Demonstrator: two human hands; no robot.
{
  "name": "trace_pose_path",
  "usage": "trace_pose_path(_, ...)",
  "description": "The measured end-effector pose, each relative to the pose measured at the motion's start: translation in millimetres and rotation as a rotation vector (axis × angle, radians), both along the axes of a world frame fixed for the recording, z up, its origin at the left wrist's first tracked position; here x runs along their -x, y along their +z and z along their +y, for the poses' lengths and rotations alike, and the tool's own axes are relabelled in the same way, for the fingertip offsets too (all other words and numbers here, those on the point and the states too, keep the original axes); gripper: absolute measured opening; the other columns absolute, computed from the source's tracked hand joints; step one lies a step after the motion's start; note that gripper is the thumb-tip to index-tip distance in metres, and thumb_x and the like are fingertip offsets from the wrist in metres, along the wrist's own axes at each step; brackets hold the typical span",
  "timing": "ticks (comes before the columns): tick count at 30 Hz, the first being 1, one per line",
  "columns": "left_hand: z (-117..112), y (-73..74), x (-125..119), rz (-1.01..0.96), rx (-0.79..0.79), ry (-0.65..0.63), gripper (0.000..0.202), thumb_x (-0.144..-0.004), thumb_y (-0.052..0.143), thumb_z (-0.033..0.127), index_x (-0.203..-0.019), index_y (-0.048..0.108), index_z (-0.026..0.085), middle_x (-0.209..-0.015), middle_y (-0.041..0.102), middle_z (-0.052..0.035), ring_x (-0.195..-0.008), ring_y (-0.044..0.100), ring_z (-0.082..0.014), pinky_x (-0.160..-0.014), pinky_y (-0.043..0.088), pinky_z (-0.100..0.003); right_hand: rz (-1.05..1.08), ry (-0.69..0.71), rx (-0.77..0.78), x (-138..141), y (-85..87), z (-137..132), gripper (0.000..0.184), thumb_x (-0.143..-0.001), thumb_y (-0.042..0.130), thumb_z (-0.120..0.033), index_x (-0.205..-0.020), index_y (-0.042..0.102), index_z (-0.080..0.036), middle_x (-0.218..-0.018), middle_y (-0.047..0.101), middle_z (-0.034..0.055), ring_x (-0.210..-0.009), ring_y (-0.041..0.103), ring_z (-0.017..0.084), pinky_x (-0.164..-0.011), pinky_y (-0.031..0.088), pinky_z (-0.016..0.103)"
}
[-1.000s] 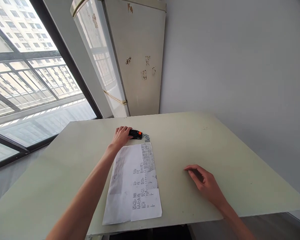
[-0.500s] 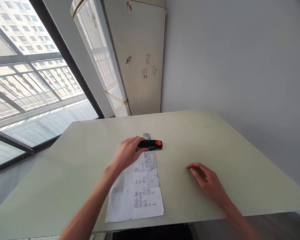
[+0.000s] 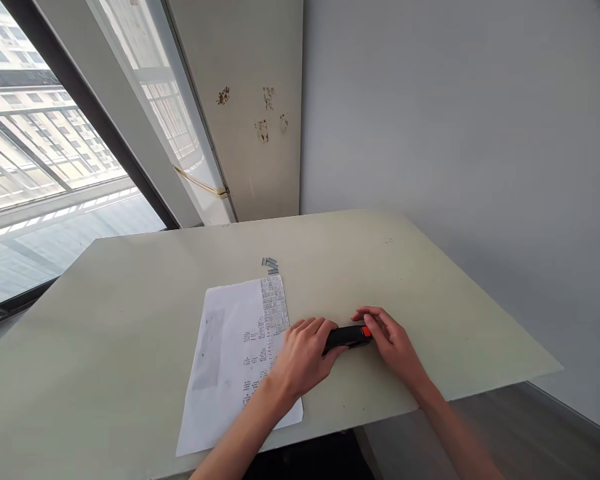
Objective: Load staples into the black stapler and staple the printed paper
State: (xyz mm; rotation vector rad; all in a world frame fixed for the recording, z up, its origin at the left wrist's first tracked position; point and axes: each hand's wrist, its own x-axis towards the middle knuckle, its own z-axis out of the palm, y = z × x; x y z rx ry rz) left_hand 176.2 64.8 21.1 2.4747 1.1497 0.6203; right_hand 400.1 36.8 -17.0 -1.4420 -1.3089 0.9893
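Gripping the rear of a black stapler (image 3: 347,336), the left hand (image 3: 305,350) has its fingers over the top and its thumb along the near side, a hold that seems meant to leave the red end (image 3: 366,331) free and facing the right hand (image 3: 393,343). That hand comes in from the other side with its fingers bent and its thumb against or just beside the red end; whether it bears any weight, I cannot tell. The two hands are thus close together, with the stapler between them, just right of the sheet of paper (image 3: 220,360). Whether the stapler rests on the surface (image 3: 440,320) or is raised a little is not clear either. The sheet lies flat near the front edge, squarely before the person, which likely keeps it within easy reach; the left forearm crosses its lower right part and hides some of the print. Small grey staple strips (image 3: 273,266) lie loosely grouped just beyond its top right corner, near enough to be at hand yet off the page. Farther back stands a worn refrigerator (image 3: 250,160), well apart from both hands.
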Motion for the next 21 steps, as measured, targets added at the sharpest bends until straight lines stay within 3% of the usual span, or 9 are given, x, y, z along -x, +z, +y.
trace_pose_path(3, -3, -3.5, 10, -0.075, 0.042, 0.036, 0.029, -0.096, 0.073, 0.042, -0.117, 0.061, 0.026, -0.105, 0.075, -0.0029, -0.091, 0.073, -0.0243, -0.079, 0.057, -0.038, -0.003, 0.001, -0.006, 1, 1.4, 0, 0.038, -0.104, 0.050, -0.057, -0.117, 0.066, -0.025, -0.123, 0.075, 0.0095, -0.111, 0.071, 0.024, -0.098, 0.056, 0.037)
trace_pose_path(5, -9, -7.2, 25, -0.093, 0.034, 0.076, 0.041, -0.097, 0.071, 0.045, -0.130, 0.056, 0.028, -0.121, 0.073, -0.0057, -0.109, 0.071, -0.0275, -0.090, 0.059, -0.043, -0.006, 0.011, 0.008, 0, 2.5, 0, 0.037, -0.105, 0.050, -0.056, -0.118, 0.066, -0.026, -0.123, 0.075, 0.0092, -0.111, 0.071, 0.024, -0.097, 0.057, 0.037)
trace_pose_path(8, -20, -13.1, 57, -0.026, -0.023, 0.093, 0.062, -0.100, 0.066, 0.049, -0.153, 0.040, 0.031, -0.151, 0.058, -0.0093, -0.142, 0.053, -0.0333, -0.110, 0.052, -0.053, -0.021, 0.037, 0.032, 0, 4.6, -2, 0.036, -0.105, 0.049, -0.056, -0.118, 0.067, -0.027, -0.123, 0.075, 0.0080, -0.110, 0.070, 0.024, -0.095, 0.057, 0.037)
trace_pose_path(12, -30, -15.7, 96, 0.128, -0.048, 0.048, 0.072, -0.105, 0.057, 0.048, -0.165, 0.022, 0.031, -0.167, 0.041, -0.0078, -0.157, 0.032, -0.0333, -0.119, 0.045, -0.056, -0.037, 0.080, 0.036, 2, 8.5, -4, 0.037, -0.107, 0.044, -0.055, -0.117, 0.069, -0.028, -0.120, 0.075, 0.0061, -0.113, 0.069, 0.024, -0.098, 0.055, 0.036)
trace_pose_path(16, -33, -12.9, 112, 0.175, -0.081, 0.031, 0.066, -0.106, 0.055, 0.046, -0.164, 0.028, 0.031, -0.166, 0.042, -0.0070, -0.156, 0.033, -0.0329, -0.119, 0.045, -0.056, -0.074, 0.105, 0.024, 2, 9.5, -4, 0.039, -0.109, 0.040, -0.054, -0.116, 0.068, -0.028, -0.120, 0.075, 0.0059, -0.112, 0.069, 0.024, -0.099, 0.054, 0.036)
trace_pose_path(21, -27, -11.0, 86, 0.059, -0.120, 0.060, 0.042, -0.106, 0.056, 0.040, -0.146, 0.052, 0.029, -0.151, 0.058, -0.0090, -0.151, 0.042, -0.0333, -0.116, 0.048, -0.056, -0.100, 0.118, 0.004, 2, 6.3, -3, 0.039, -0.109, 0.039, -0.052, -0.118, 0.067, -0.027, -0.123, 0.076, 0.0062, -0.111, 0.070, 0.024, -0.100, 0.054, 0.036)
